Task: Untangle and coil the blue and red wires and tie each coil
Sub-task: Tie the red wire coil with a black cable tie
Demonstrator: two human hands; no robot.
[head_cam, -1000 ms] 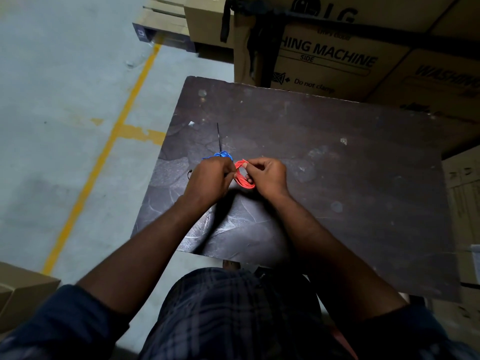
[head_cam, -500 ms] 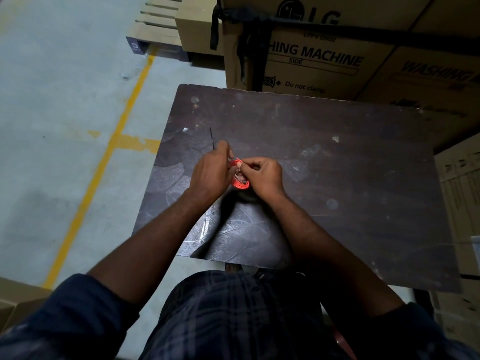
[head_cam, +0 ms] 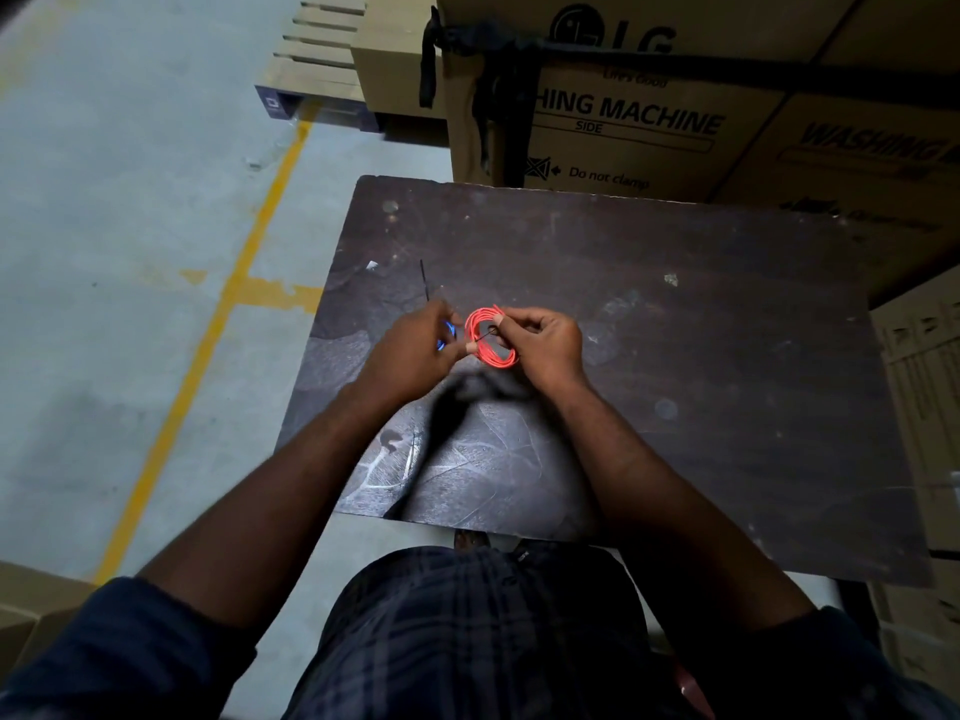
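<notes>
- Red wire, wound into a small round coil, sits in the middle of the head view, held just above the bench between the two hands.
- Right hand grips that coil from its right side: the fingers are curled around the loops, and one fingertip presses on the upper rim.
- A short dark strand crosses the open centre of the red coil; it is too thin for me to tell what it is.
- Left hand is just left of the coil with its fingers curled, and one fingertip touches the coil's lower left rim. I cannot tell whether this hand actually grips anything.
- Blue wire shows only as two small glints between the left fingers; most of it is hidden by that hand.
- A thin black tie runs up and away from the left hand across the dark bench top.
- Both forearms reach in from the bottom of the frame, over a dark checked shirt.
- Cardboard boxes printed "WASHING MACHINE" stand beyond the bench in the upper right of the frame.
- At left, a yellow line runs along the grey floor, with a wooden pallet near the top.
</notes>
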